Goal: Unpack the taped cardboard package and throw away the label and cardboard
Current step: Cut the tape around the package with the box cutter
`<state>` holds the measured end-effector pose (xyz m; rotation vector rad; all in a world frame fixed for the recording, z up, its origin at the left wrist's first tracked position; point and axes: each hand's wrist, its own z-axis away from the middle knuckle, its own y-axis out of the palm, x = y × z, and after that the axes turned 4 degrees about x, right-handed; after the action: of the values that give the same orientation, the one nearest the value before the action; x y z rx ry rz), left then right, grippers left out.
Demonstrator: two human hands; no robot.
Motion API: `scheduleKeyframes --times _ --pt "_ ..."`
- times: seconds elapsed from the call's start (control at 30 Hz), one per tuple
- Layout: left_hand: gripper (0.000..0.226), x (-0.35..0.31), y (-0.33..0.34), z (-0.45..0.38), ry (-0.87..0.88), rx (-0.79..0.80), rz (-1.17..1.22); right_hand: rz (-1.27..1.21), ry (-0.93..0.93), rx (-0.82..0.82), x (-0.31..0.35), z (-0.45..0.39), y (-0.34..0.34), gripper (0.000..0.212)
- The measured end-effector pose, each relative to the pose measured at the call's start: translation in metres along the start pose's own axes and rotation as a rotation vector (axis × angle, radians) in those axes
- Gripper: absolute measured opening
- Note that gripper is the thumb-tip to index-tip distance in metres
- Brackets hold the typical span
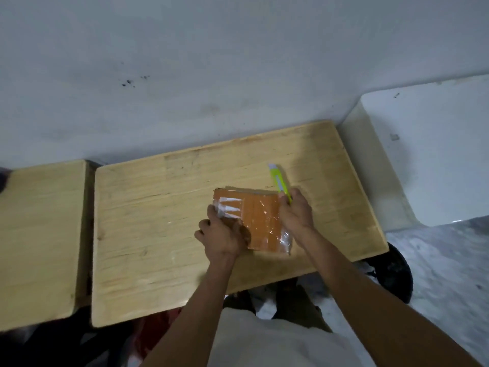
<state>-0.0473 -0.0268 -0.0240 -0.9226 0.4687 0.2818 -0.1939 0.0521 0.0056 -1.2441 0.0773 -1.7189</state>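
A flat brown cardboard package (260,221), wrapped in glossy clear tape, lies on the wooden table (158,221). A white label (229,207) sits at its far left corner. My left hand (221,234) grips the package's left edge, fingers curled over the label end. My right hand (293,213) rests on the package's right edge, closed around the lower end of a lime-green utility knife (277,181). The knife's upper end points away from me, and I cannot see a blade.
A second wooden table (39,234) stands to the left with a narrow gap between. A grey wall runs behind both. A white block (428,154) stands at the right. A dark round object (397,274) sits on the floor under the table's right corner.
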Motion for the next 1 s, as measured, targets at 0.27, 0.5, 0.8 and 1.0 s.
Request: scheduleKeyframes --times 0.27,0.5,0.8,1.0 --pt "0.082 -0.018 0.025 0.014 -0.133 -0.033 0.098 0.185 -0.139 0.205 0.016 -0.047 -0.009 0.027" --pt "0.079 -0.03 0.03 0.022 -0.196 -0.058 0.085 0.141 -0.193 0.272 0.009 -0.061 -0.011 0.027" --pt "0.089 -0.047 0.031 0.005 0.008 -0.081 -0.232 -0.011 -0.15 -0.004 -0.034 -0.033 -0.063 0.022" --pt "0.089 -0.058 0.031 -0.012 0.066 0.067 -0.354 0.088 -0.184 0.059 -0.06 -0.004 -0.06 0.023"
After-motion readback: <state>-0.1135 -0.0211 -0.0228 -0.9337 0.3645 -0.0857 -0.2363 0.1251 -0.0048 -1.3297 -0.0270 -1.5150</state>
